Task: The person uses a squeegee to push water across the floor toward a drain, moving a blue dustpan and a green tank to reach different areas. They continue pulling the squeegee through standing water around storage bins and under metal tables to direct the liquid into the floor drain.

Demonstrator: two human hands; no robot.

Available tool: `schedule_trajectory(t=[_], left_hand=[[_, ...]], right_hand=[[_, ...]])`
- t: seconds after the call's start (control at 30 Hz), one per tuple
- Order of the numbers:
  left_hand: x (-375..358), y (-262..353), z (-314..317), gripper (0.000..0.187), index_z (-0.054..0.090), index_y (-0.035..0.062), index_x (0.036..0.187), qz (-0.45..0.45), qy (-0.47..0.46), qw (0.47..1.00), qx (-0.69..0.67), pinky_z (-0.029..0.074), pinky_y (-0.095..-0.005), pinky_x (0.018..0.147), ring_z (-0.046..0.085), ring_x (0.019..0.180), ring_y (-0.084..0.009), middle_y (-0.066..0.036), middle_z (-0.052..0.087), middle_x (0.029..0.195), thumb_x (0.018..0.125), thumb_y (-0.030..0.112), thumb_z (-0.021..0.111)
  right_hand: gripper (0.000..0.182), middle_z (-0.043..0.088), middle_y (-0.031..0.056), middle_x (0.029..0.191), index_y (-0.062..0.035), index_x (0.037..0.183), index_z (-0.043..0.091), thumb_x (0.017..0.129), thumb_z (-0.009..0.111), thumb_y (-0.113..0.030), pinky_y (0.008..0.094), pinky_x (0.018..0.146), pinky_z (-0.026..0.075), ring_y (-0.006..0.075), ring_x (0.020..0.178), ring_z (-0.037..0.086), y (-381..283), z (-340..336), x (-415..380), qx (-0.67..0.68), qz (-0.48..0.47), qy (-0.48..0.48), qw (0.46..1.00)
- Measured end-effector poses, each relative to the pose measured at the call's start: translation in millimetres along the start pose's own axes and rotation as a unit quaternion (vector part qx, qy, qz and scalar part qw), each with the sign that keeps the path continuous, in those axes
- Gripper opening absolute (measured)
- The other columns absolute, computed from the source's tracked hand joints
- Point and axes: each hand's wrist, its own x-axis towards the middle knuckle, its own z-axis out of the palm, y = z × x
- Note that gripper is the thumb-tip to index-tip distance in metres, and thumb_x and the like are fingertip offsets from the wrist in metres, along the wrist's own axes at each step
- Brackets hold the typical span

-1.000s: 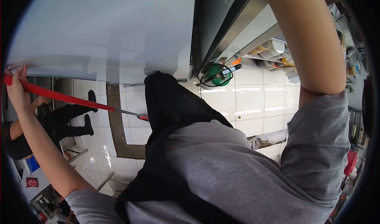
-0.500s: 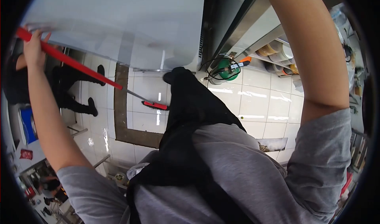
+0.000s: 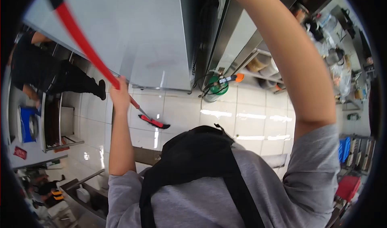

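My left hand (image 3: pixel 119 91) is wrapped round the lower part of a long red pole (image 3: pixel 82 42), which runs from the top left down toward the floor. At the pole's lower end a red brush head (image 3: pixel 151 121) with dark bristles rests on the white tiles. A black section shows near the pole's top. My right arm reaches up past the top edge of the view, so my right hand is out of sight. A large pale grey panel (image 3: pixel 133 34) stands just beyond the pole.
A green cylinder (image 3: pixel 216 87) with cables stands on the floor by a steel shelf (image 3: pixel 262 79). At the left a person in black (image 3: pixel 44 66) is beside a counter with a blue tray (image 3: pixel 26 124). A cluttered worktop lies at the upper right.
My left hand has moved right and down, now lower on the pole. The pole stands steeper, and the brush head has turned and sits slightly lower. The whole view has shifted.
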Motion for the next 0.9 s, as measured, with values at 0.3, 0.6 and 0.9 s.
schedule_trajectory(t=[0.3,0.6,0.9], left_hand=[[-152,90,109,0.020,0.062,0.0084,0.093,0.099,-0.307,0.946,-0.019,0.046,-0.0410,0.061,0.061,0.064,-0.0296,-0.012,0.062,0.069,0.083,0.026,0.068],[-243,173,142,0.020,0.054,0.0076,0.082,0.121,-0.469,0.871,-0.083,0.045,-0.0471,0.061,0.061,0.067,-0.0387,-0.015,0.059,0.063,0.077,0.022,0.066],[-281,178,168,0.024,0.051,0.0079,0.086,0.175,-0.454,0.866,-0.114,0.045,-0.0469,0.061,0.062,0.069,-0.0367,-0.013,0.060,0.068,0.076,0.019,0.069]], right_hand=[[0.116,0.040,0.0164,0.145,-0.0017,0.148,0.019,0.070,0.061,-0.076,0.0635,0.113,0.012,0.0395,0.137,0.031,-193,-140,-123,0.297,0.053,0.045,0.952],[0.067,0.035,0.0194,0.131,-0.0055,0.146,0.021,0.095,0.055,-0.033,0.0501,0.102,0.038,0.0307,0.112,0.048,-316,-164,-91,0.117,0.041,-0.056,0.991],[0.012,0.050,0.0011,0.094,-0.0092,0.096,0.052,0.096,0.054,-0.021,0.0413,0.084,0.042,0.0196,0.090,0.052,-353,-148,-98,0.294,0.124,-0.024,0.947]])
